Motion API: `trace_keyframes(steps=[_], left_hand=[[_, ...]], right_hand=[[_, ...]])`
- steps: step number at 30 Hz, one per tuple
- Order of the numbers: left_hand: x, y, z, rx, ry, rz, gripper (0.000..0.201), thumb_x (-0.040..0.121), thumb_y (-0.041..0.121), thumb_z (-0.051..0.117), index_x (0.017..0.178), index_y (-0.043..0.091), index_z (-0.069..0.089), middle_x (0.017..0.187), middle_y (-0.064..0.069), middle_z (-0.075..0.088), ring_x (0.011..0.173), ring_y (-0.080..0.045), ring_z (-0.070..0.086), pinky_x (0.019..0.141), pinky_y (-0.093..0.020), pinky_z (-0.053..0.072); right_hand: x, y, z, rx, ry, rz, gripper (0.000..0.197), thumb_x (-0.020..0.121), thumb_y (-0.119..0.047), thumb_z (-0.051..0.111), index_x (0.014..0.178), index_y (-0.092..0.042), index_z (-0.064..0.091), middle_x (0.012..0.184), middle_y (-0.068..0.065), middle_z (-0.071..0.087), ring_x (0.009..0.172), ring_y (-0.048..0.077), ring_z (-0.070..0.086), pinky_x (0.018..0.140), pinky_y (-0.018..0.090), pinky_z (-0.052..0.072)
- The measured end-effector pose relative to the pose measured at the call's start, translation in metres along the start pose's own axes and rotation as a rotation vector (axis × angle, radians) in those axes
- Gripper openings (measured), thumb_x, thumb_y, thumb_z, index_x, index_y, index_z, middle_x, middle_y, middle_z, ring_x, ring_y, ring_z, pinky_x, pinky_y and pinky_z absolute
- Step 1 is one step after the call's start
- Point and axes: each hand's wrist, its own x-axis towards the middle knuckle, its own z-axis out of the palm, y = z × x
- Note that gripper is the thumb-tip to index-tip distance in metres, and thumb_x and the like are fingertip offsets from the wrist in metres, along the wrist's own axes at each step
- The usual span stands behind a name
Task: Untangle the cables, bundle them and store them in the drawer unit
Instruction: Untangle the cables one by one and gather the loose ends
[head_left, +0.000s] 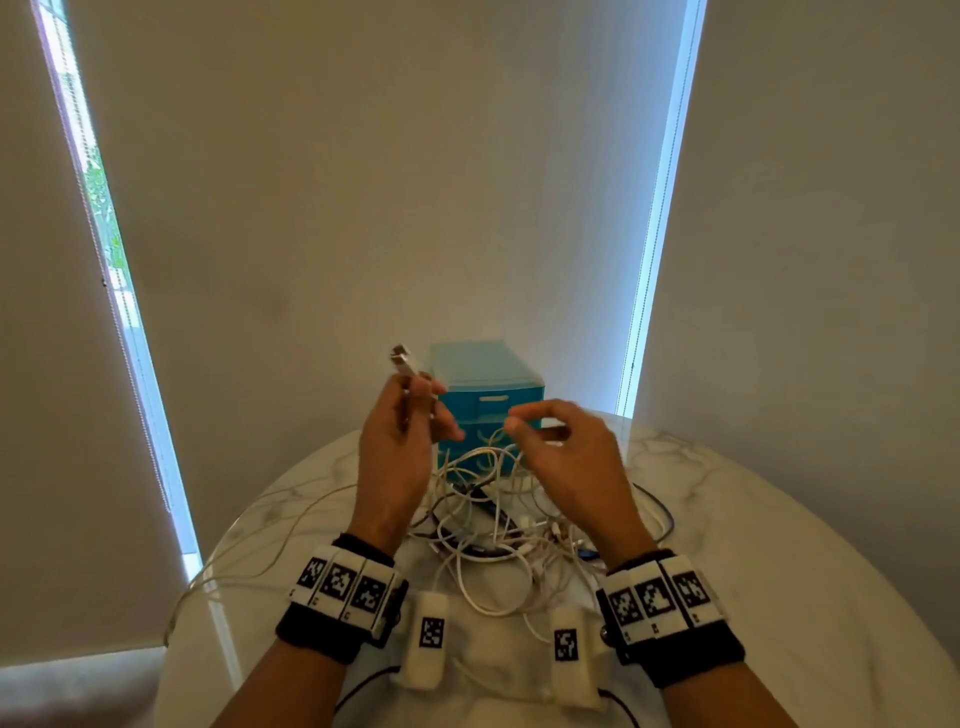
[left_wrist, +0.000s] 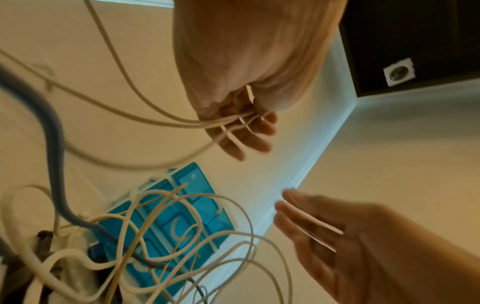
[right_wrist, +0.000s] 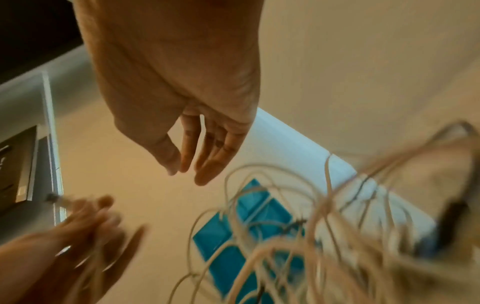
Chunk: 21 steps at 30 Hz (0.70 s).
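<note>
Cable tangle (head_left: 498, 519) heaped on marble table (head_left: 779, 571), right in front of teal drawer unit (head_left: 485, 384). My left hand (head_left: 397, 447) raised above pile's left side, fingers curled round few white strands (left_wrist: 182, 123), USB plug (head_left: 402, 361) poking up. Right hand (head_left: 566, 457) hovering above pile's right side, fingers loose, gripping nothing as far as I see.

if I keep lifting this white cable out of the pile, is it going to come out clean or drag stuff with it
Probably drag. The white cable looks thin and floppy, sagging in loose loops from the left hand, so it won't hold a shape. Its loops cross others in the pile, so neighbours likely lift too. The pile looks light, so it may slide on the smooth table.
</note>
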Motion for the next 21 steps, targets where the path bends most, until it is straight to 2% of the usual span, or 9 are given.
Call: trace_keyframes(steps=[2, 4, 8, 10, 12, 14, 17, 19, 21], left_hand=[[0.003, 0.005, -0.005, -0.026, 0.062, -0.019, 0.033, 0.115, 0.042, 0.042, 0.114, 0.016, 0.063, 0.074, 0.001, 0.056, 0.061, -0.013, 0.052, 0.057, -0.027, 0.05], [0.003, 0.002, -0.008, 0.049, 0.084, -0.044, 0.035, 0.113, 0.051, 0.04, 0.113, 0.025, 0.065, 0.075, 0.007, 0.052, 0.063, -0.008, 0.045, 0.058, -0.028, 0.042], [-0.001, -0.002, -0.003, 0.178, 0.004, -0.146, 0.041, 0.106, 0.067, 0.041, 0.108, 0.035, 0.067, 0.079, 0.014, 0.059, 0.062, -0.003, 0.05, 0.064, -0.029, 0.043], [-0.001, 0.0, -0.002, 0.217, -0.068, -0.245, 0.044, 0.099, 0.073, 0.052, 0.11, 0.033, 0.069, 0.086, 0.012, 0.072, 0.065, -0.002, 0.064, 0.064, -0.027, 0.048], [-0.002, -0.004, -0.003, 0.268, -0.159, -0.288, 0.045, 0.093, 0.072, 0.064, 0.108, 0.03, 0.074, 0.094, 0.007, 0.079, 0.082, -0.006, 0.073, 0.075, -0.031, 0.057], [-0.003, -0.006, -0.004, 0.302, -0.228, -0.299, 0.043, 0.092, 0.069, 0.07, 0.1, 0.027, 0.078, 0.087, 0.002, 0.078, 0.081, -0.008, 0.071, 0.079, -0.03, 0.056], [-0.005, -0.002, -0.003, 0.315, -0.328, -0.321, 0.037, 0.095, 0.057, 0.073, 0.098, 0.021, 0.081, 0.074, 0.002, 0.073, 0.069, 0.0, 0.061, 0.071, -0.019, 0.048], [-0.006, -0.003, -0.002, 0.323, -0.381, -0.33, 0.034, 0.096, 0.053, 0.074, 0.102, 0.021, 0.082, 0.087, 0.002, 0.08, 0.075, 0.001, 0.067, 0.076, -0.02, 0.051], [-0.008, 0.0, 0.0, 0.303, -0.376, -0.321, 0.029, 0.098, 0.048, 0.073, 0.105, 0.021, 0.082, 0.088, 0.005, 0.081, 0.067, 0.005, 0.066, 0.068, -0.017, 0.05]], right_hand=[[0.006, -0.001, -0.011, -0.115, 0.02, -0.074, 0.015, 0.098, -0.03, 0.077, 0.11, -0.037, 0.073, 0.123, -0.019, 0.065, 0.088, -0.004, 0.068, 0.075, 0.027, 0.064], [0.007, 0.007, -0.01, -0.253, -0.097, -0.047, 0.021, 0.098, -0.027, 0.077, 0.114, -0.039, 0.071, 0.125, -0.02, 0.062, 0.082, 0.001, 0.068, 0.083, 0.032, 0.064], [-0.001, 0.04, 0.002, -0.414, -0.184, 0.076, 0.022, 0.097, -0.021, 0.074, 0.116, -0.032, 0.074, 0.109, -0.011, 0.069, 0.096, 0.012, 0.069, 0.093, 0.041, 0.062], [-0.004, 0.051, -0.003, -0.498, -0.195, 0.11, 0.023, 0.096, -0.021, 0.073, 0.118, -0.028, 0.074, 0.107, -0.008, 0.065, 0.091, 0.01, 0.065, 0.082, 0.029, 0.059], [-0.006, 0.058, -0.017, -0.539, -0.157, 0.147, 0.014, 0.099, -0.025, 0.071, 0.112, -0.024, 0.076, 0.104, -0.006, 0.066, 0.082, 0.004, 0.061, 0.069, 0.015, 0.047], [-0.008, 0.061, -0.035, -0.439, -0.063, 0.175, 0.017, 0.103, -0.034, 0.069, 0.097, -0.021, 0.078, 0.09, -0.007, 0.074, 0.073, 0.003, 0.065, 0.064, 0.017, 0.049], [-0.006, 0.055, -0.059, -0.076, 0.128, 0.195, 0.021, 0.104, -0.033, 0.07, 0.097, -0.017, 0.082, 0.081, 0.002, 0.079, 0.067, 0.018, 0.075, 0.063, 0.03, 0.063], [-0.004, 0.045, -0.072, 0.203, 0.287, 0.184, 0.019, 0.104, -0.027, 0.07, 0.098, -0.014, 0.082, 0.084, 0.006, 0.08, 0.065, 0.017, 0.072, 0.06, 0.027, 0.059], [-0.003, 0.036, -0.081, 0.47, 0.386, 0.191, 0.022, 0.104, -0.026, 0.069, 0.106, -0.008, 0.081, 0.086, 0.011, 0.076, 0.064, 0.012, 0.066, 0.058, 0.022, 0.055]])
